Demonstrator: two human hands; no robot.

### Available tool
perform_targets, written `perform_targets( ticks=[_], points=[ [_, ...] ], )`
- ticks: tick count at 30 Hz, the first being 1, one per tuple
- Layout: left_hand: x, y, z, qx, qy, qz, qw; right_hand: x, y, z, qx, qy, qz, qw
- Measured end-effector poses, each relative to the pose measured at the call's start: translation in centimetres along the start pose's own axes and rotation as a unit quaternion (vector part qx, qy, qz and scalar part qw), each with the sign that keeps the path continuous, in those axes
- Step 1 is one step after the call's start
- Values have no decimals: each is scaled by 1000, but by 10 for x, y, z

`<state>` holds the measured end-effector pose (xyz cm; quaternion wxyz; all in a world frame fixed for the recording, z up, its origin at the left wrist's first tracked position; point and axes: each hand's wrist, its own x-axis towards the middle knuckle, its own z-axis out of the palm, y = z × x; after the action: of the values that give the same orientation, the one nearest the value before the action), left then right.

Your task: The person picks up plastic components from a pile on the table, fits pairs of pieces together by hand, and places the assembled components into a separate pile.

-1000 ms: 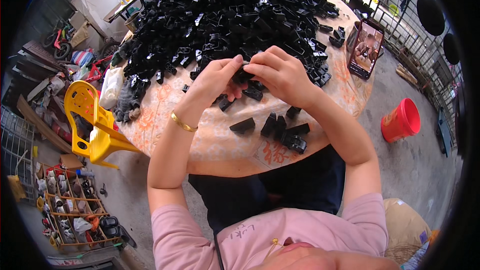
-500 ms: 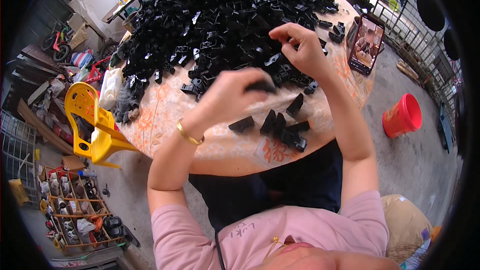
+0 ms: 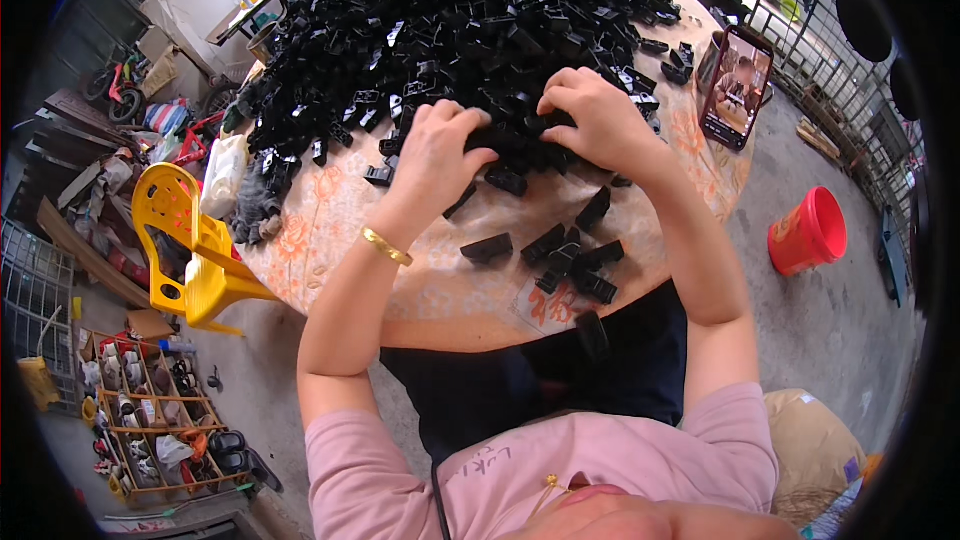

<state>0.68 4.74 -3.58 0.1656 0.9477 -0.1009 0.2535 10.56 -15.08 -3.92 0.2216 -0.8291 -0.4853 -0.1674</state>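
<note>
A large heap of black plastic parts (image 3: 450, 50) covers the far part of the round table. My left hand (image 3: 435, 160) reaches to its near edge, thumb apart from the bent fingers, and no part shows clearly in its grip. To its right, my right hand (image 3: 600, 125) curls thumb and fingers round a black plastic part (image 3: 552, 122), which is hard to tell from the heap behind. Just below the hands lies a single part (image 3: 506, 180). Nearer me is a small group of parts (image 3: 560, 255), with a wedge-shaped part (image 3: 487, 248) beside it. Another part (image 3: 592, 336) shows past the table's near edge, over my lap.
A patterned tablecloth (image 3: 420, 310) covers the table. A phone (image 3: 738, 90) stands upright at the right edge, its screen lit. On the floor are a red bucket (image 3: 806, 232), a yellow chair (image 3: 190, 250) and a shoe rack (image 3: 150, 410).
My left hand has swung up to the heap and no longer shows the black part it carried. My right hand has lowered onto the heap. One part now shows past the near edge.
</note>
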Motion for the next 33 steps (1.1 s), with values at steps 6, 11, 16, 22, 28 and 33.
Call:
perform_targets(
  ticks=[6, 11, 16, 22, 28, 33],
  points=[
    [5, -4, 7, -65, -47, -63, 995, 7, 1, -3, 273, 60, 125, 952],
    [15, -3, 3, -63, -40, -21, 997, 10, 18, 3, 236, 218, 140, 937],
    [64, -3, 17, -18, 112, 42, 993, 14, 29, 13, 289, 278, 162, 902],
    [106, -2, 41, 72, 91, -14, 993, 13, 24, 17, 308, 282, 149, 897],
    [104, -4, 41, 3, 132, 47, 990, 17, 23, 17, 344, 295, 136, 881],
    [68, 5, 28, -354, 81, -61, 930, 16, 11, 13, 380, 238, 71, 891]
  ],
)
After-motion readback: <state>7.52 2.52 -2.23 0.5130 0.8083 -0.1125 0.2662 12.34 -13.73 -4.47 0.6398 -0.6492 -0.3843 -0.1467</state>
